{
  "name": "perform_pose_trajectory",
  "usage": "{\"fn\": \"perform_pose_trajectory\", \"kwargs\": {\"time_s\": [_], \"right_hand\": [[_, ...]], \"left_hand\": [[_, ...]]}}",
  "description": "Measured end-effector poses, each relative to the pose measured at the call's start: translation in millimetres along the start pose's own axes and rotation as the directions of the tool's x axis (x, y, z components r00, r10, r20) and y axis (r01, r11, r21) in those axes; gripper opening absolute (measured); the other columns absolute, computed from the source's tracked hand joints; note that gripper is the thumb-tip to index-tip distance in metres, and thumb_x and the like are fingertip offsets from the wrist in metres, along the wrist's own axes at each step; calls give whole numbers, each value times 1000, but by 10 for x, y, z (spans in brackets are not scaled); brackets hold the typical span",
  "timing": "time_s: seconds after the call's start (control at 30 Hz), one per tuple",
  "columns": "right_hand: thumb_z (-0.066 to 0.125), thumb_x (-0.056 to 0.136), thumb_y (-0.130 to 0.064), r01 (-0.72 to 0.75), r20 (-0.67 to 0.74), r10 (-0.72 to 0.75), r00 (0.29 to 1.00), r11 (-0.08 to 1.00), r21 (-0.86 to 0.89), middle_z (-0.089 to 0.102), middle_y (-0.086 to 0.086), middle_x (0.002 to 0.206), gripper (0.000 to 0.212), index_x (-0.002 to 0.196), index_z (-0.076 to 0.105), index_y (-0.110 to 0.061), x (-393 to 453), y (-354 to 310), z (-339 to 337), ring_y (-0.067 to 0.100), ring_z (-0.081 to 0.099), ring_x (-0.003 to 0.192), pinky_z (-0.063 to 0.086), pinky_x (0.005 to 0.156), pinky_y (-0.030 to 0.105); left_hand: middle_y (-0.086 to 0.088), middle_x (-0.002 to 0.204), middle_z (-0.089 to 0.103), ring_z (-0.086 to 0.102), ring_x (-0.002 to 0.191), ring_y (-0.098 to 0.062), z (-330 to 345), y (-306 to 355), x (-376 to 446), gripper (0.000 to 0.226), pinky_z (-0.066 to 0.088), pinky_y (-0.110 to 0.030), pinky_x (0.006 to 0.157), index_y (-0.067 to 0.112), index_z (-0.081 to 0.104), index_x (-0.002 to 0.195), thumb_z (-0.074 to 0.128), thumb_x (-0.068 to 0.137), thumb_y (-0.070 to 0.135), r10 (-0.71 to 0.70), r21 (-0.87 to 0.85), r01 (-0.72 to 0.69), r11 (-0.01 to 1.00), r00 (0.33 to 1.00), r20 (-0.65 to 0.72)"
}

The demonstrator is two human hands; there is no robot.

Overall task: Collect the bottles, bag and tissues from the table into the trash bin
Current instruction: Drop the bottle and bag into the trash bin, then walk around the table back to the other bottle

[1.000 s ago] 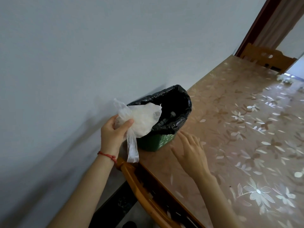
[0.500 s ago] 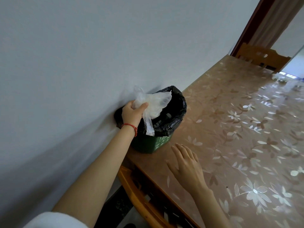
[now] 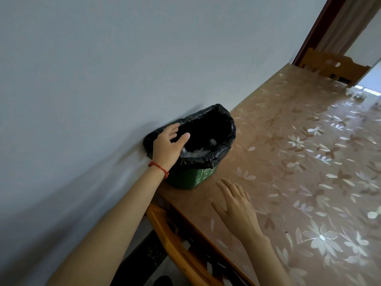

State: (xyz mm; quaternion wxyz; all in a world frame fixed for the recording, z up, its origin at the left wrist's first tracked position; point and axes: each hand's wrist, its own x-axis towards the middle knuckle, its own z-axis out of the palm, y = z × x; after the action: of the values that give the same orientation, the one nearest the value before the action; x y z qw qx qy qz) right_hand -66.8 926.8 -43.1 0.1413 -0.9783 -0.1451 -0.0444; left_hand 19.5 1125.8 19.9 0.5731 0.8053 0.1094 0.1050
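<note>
Right hand [image 3: 237, 209] nearest, flat on floral table cover [image 3: 309, 162], palm down, fingers straight and spread, gripping nothing. Wooden chair back [image 3: 175, 244] just left of and below that hand, at table edge. Green trash bin [image 3: 189, 179] just ahead of right hand, on table against white wall [image 3: 103, 69], lined with black bag [image 3: 224, 124] folded over rim. Left hand [image 3: 169, 147] with red string bracelet [image 3: 158, 167] at wrist, over bin's near-left rim, fingers loosely extended, thumb out over opening, holding nothing. White plastic bag [image 3: 195, 152] just right of left hand, inside bin, crumpled. Bottle cap end [image 3: 213, 142] beyond it, deeper inside. Second wooden chair [image 3: 334, 67] far ahead at table's end. Small whitish items [image 3: 357, 94] near far right, too blurred to identify.
</note>
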Motion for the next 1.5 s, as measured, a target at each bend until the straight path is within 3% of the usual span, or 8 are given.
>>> {"fn": "perform_pose_trajectory", "kwargs": {"time_s": [0.17,0.3,0.4,0.7,0.83,1.13,1.37,1.5], "right_hand": [[35,85,-55,-39,-2,39,999,999,-11,60,5,125,58,121,57,-15,-24,39,31,23,54,118,44,95,38],[30,85,-57,-101,16,101,995,995,3,54,5,133,63,128,51,-16,-100,79,66,24,47,125,40,102,45],[30,86,-56,-131,3,131,991,991,-19,54,7,132,63,128,51,-14,-183,86,94,25,48,124,39,101,42],[58,86,-40,-300,-53,297,953,953,-51,53,10,133,52,128,50,-11,-629,-7,71,28,48,124,37,101,42],[56,86,-42,-390,-68,386,920,919,-53,51,11,134,53,129,49,-11,-917,-33,46,28,46,125,36,102,43],[31,86,-54,-574,-133,564,815,816,-61,53,13,132,63,128,49,-10,-1541,129,-85,29,50,121,40,99,44],[31,85,-53,-694,-186,678,711,719,-32,56,16,129,65,126,51,-7,-2152,439,-265,31,53,118,43,96,45],[31,86,-53,-768,-208,752,626,640,1,56,15,128,64,126,51,-8,-2608,620,-354,30,52,119,45,95,45]], "left_hand": [[-9,127,57,46,116,-8,-111,-118,-379,43,36,-22,98,8,54,124,63,85,24,259,229,-257,939,966,20],[-14,127,57,50,121,-27,-157,-357,-616,51,38,-39,104,6,54,124,49,86,39,392,438,-414,798,908,145],[-15,127,57,50,121,-29,-175,-527,-750,51,31,-44,106,7,53,124,45,86,40,438,567,-510,647,857,272],[-14,126,58,54,118,-30,-204,-769,-984,54,42,-47,97,9,52,124,40,86,44,389,580,-633,512,773,500],[-14,128,57,52,121,-31,-137,-822,-1068,65,41,-49,97,9,51,126,18,92,54,304,569,-666,482,736,605],[-16,136,49,44,128,-33,264,-725,-1277,65,35,-49,103,9,46,132,28,86,51,275,482,-756,443,627,729],[-17,132,53,48,124,-34,827,-529,-1591,62,40,-51,99,9,50,129,32,85,50,284,381,-845,376,496,820],[-17,136,49,43,128,-34,1179,-382,-1878,55,33,-48,104,9,46,132,49,88,42,331,278,-894,352,397,856]]}}
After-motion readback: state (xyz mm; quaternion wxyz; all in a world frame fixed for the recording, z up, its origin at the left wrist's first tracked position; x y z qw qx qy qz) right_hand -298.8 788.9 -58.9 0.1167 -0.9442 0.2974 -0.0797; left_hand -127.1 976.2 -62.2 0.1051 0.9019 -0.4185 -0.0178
